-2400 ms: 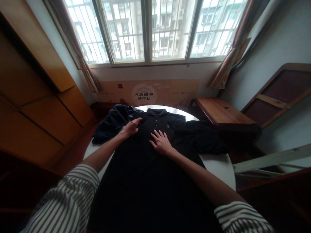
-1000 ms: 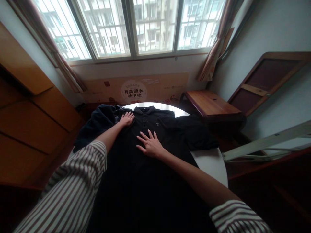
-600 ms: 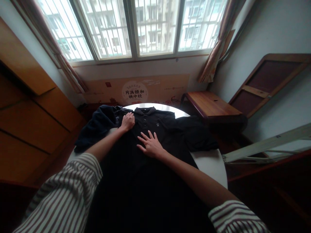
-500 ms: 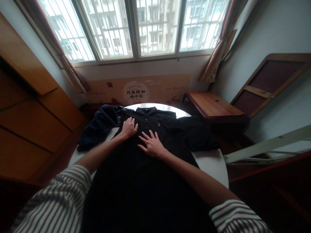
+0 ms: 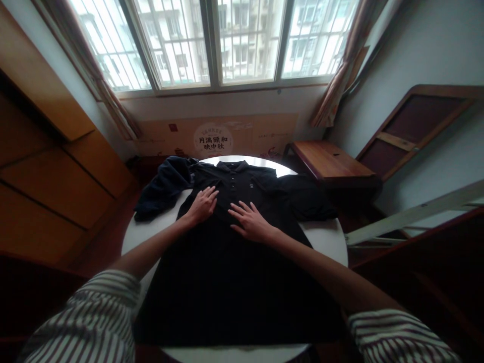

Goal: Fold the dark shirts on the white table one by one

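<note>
A black polo shirt (image 5: 227, 282) lies flat, front up, on a round white table (image 5: 325, 242), collar toward the window. My left hand (image 5: 203, 204) rests flat on the shirt's left chest with fingers spread. My right hand (image 5: 251, 222) lies flat on the middle of the chest just below the button placket, fingers apart. Neither hand holds anything. A dark navy garment (image 5: 164, 186) is bunched at the table's far left edge, beside the shirt's sleeve.
A wooden side table (image 5: 328, 161) stands to the right of the round table. Wooden cabinets (image 5: 56, 171) line the left wall. A printed cardboard panel (image 5: 214, 138) leans under the window. A framed board (image 5: 419, 126) and a pale plank (image 5: 412, 214) are at the right.
My left hand has slid from the shirt's shoulder near the collar down to the chest, beside my right hand. My head has pulled back, showing more of the shirt's hem.
</note>
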The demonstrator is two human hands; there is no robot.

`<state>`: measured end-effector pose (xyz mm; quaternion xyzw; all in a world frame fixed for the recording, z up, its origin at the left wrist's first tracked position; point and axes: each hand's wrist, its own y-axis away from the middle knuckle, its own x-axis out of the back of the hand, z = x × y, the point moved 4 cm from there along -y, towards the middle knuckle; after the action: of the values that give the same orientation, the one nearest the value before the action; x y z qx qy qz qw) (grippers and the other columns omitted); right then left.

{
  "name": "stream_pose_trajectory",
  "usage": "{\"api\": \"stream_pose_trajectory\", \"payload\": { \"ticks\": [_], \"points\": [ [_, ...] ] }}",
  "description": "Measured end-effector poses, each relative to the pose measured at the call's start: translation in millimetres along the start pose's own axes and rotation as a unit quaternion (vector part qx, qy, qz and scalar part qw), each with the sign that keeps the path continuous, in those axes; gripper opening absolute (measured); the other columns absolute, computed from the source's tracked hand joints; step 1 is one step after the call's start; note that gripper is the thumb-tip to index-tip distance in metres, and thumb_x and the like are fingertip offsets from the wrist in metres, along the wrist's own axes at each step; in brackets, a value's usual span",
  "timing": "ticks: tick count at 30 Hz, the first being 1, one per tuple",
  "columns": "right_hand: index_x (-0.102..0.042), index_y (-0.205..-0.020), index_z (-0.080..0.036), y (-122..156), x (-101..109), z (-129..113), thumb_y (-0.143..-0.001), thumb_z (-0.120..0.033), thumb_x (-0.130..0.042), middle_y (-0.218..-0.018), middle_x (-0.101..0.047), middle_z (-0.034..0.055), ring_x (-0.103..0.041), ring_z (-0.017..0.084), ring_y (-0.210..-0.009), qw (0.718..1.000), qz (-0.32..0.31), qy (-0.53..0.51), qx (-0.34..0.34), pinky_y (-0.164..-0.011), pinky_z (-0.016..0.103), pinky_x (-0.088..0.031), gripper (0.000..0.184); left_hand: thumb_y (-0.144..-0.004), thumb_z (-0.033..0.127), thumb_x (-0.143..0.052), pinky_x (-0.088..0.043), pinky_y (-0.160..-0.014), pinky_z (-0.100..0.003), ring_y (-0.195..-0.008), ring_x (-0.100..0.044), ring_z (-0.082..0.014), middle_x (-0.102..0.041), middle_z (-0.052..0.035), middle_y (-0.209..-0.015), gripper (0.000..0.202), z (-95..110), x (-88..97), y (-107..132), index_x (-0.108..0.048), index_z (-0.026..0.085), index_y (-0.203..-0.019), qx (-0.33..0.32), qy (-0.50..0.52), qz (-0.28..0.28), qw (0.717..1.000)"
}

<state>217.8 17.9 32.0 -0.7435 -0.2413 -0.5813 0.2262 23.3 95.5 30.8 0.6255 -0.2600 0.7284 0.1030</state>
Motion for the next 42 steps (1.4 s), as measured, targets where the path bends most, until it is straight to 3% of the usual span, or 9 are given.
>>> {"api": "stream_pose_trajectory", "payload": {
  "ticks": [4,8,14,19,22,25,31,36,42],
  "points": [
    [-0.033,-0.154,-0.031,83,-5,-18,-0.098,-0.058,-0.043,-0.164,-0.023,0.0057,-0.016,0.038,-0.149,0.999,-0.02,-0.026,0.015,-0.116,0.065,-0.016,0.063,-0.103,0.044,-0.037,-0.025,-0.119,-0.048,-0.149,-0.024,-0.0257,-0.028,-0.0048,-0.162,0.053,18,5.9,77,-0.035,0.029,-0.153,-0.1,0.067,-0.091,0.989],
    [-0.025,-0.156,-0.036,143,-8,-27,-0.099,-0.056,-0.043,-0.165,-0.017,0.0025,-0.013,0.033,-0.151,0.998,-0.032,-0.043,0.008,-0.118,0.063,-0.013,0.063,-0.102,0.051,-0.036,-0.02,-0.119,-0.055,-0.151,-0.019,-0.0276,-0.021,-0.0027,-0.164,0.058,-3,7.6,130,-0.024,0.034,-0.156,-0.047,0.037,-0.123,0.991],
    [-0.023,-0.156,-0.039,184,-8,-33,-0.097,-0.053,-0.048,-0.165,-0.018,0.0022,-0.015,0.033,-0.15,0.998,-0.029,-0.057,0.006,-0.118,0.063,-0.013,0.065,-0.103,0.047,-0.033,-0.028,-0.117,-0.053,-0.15,-0.023,-0.0273,-0.026,-0.0067,-0.162,0.057,-23,13.1,170,-0.028,0.026,-0.156,-0.004,-0.005,-0.1,0.995],
    [-0.039,-0.151,-0.033,179,3,-39,-0.096,-0.054,-0.052,-0.159,-0.035,0.0075,-0.028,0.037,-0.146,0.998,-0.019,-0.051,0.006,-0.113,0.065,-0.026,0.061,-0.1,0.032,-0.039,-0.031,-0.113,-0.059,-0.14,-0.041,-0.0323,-0.043,-0.0157,-0.153,0.05,-1,24.1,176,-0.046,0.016,-0.147,-0.005,-0.034,-0.082,0.996],
    [-0.063,-0.132,-0.023,153,20,-35,-0.098,-0.046,-0.051,-0.133,-0.063,0.0121,-0.056,0.031,-0.124,0.998,0.005,-0.063,0.0,-0.103,0.049,-0.046,0.043,-0.095,0.017,-0.043,-0.035,-0.113,-0.055,-0.136,-0.047,-0.0279,-0.05,-0.0116,-0.148,0.048,29,29.2,160,-0.052,0.02,-0.142,-0.07,0.013,-0.092,0.993],
    [-0.069,-0.12,-0.02,118,40,-12,-0.1,-0.038,-0.048,-0.111,-0.072,0.0097,-0.068,0.023,-0.099,0.996,0.038,-0.079,-0.024,-0.088,0.036,-0.054,0.034,-0.093,0.014,-0.046,-0.039,-0.112,-0.052,-0.131,-0.052,-0.0258,-0.057,-0.0089,-0.142,0.045,44,33.4,131,-0.058,0.023,-0.136,-0.097,0.059,-0.075,0.991],
    [-0.072,-0.108,-0.017,71,63,60,-0.097,-0.026,-0.051,-0.107,-0.071,0.01,-0.069,0.023,-0.096,0.981,0.128,-0.053,-0.134,-0.088,0.034,-0.054,0.025,-0.096,0.023,-0.046,-0.048,-0.105,-0.045,-0.116,-0.06,-0.0267,-0.064,-0.0146,-0.124,0.032,1,32.6,85,-0.066,0.013,-0.12,0.014,0.068,0.036,0.997],
    [-0.068,-0.12,-0.017,88,34,50,-0.092,-0.027,-0.058,-0.126,-0.065,0.0142,-0.063,0.028,-0.117,0.99,0.105,-0.051,-0.076,-0.1,0.042,-0.052,0.031,-0.097,0.029,-0.048,-0.046,-0.107,-0.048,-0.124,-0.054,-0.0286,-0.058,-0.0147,-0.131,0.035,-6,23.0,122,-0.062,0.014,-0.124,0.025,0.061,0.058,0.996],
    [-0.064,-0.13,-0.02,159,-5,8,-0.096,-0.025,-0.052,-0.14,-0.058,0.0109,-0.05,0.029,-0.134,0.99,0.132,-0.041,-0.028,-0.109,0.05,-0.047,0.037,-0.098,0.03,-0.046,-0.052,-0.101,-0.043,-0.116,-0.058,-0.0248,-0.059,-0.0107,-0.124,0.031,-7,32.2,193,-0.063,0.02,-0.122,0.023,0.101,0.04,0.994]
  ]
}}
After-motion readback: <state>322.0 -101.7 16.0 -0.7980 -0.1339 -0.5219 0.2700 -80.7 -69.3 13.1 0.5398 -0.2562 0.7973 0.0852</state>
